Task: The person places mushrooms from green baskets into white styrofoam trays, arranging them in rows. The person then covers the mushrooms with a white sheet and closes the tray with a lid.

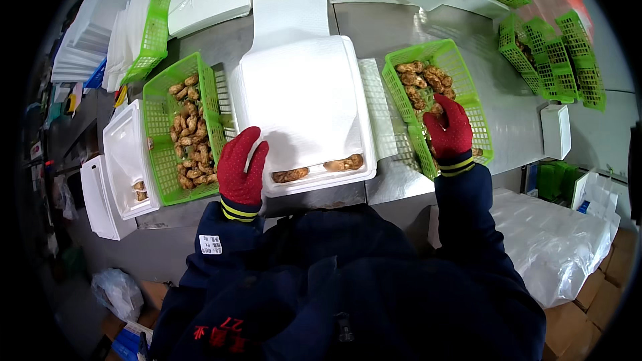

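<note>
My left hand [243, 168], in a red dotted glove, is at the near left corner of the white foam box [372, 160]. Its thumb and fingers are apart with nothing between them. A white paper sheet [301, 100] covers most of the box, while a darker mushroom [290, 175] and a paler mushroom [346, 162] lie along its near side. My right hand [450, 128], gloved alike, reaches into the right green basket [464, 75]. Between its thumb and fingers is a brown mushroom [437, 109], partly hidden. More mushrooms [435, 78] lie in that basket's far part.
On the left stands a green basket [155, 135] of mushrooms, beside a foam tray [123, 145] with small pieces. White foam boxes [213, 0] line the table's back. Further green baskets [549, 60] stand far right. Plastic film [556, 240] lies below the table's right edge.
</note>
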A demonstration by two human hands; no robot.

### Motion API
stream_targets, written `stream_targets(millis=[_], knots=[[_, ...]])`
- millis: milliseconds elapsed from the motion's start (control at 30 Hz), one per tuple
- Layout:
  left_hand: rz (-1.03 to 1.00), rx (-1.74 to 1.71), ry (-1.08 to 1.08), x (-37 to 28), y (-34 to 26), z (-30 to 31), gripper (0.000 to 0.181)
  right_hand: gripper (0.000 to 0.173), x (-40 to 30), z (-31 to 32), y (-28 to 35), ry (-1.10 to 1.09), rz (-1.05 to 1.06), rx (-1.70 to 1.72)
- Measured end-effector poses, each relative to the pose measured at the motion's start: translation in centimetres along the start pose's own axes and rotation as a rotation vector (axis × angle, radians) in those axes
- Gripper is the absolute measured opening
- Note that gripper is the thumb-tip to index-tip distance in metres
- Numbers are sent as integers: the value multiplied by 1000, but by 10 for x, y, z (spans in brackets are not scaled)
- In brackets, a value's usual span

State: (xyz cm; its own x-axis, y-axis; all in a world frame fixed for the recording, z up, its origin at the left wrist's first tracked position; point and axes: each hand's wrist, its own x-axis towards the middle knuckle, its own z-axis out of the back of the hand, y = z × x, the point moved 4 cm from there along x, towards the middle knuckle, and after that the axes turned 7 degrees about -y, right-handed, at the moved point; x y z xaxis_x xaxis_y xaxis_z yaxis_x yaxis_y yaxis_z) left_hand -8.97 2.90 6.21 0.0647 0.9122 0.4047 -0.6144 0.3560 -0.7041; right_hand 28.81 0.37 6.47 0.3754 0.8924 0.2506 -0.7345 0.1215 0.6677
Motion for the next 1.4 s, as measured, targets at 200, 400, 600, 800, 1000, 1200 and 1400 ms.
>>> stream_targets(millis=[200,400,600,800,1000,1200,1400], knots=[[-194,-30,301,-13,-45,-52,55,27,-74,-109,80,459,-568,1060],[-281,292,362,-27,10,-28,47,22,-25,-81,9,123,-123,701],[-314,400,490,-25,24,-35,39,52,53,-71,-171,240,-246,-348],[-297,249,269,-10,43,-13,35,57,58,-101,-191,514,-337,-508],[-406,421,448,-28,27,-35,37,38,43,-46,-140,82,-214,-64],[-386,496,449,-38,40,-47,29,28,-22,-84,81,459,642,63],[-384,431,406,-35,34,-40,33,22,-49,-106,72,453,877,-207]])
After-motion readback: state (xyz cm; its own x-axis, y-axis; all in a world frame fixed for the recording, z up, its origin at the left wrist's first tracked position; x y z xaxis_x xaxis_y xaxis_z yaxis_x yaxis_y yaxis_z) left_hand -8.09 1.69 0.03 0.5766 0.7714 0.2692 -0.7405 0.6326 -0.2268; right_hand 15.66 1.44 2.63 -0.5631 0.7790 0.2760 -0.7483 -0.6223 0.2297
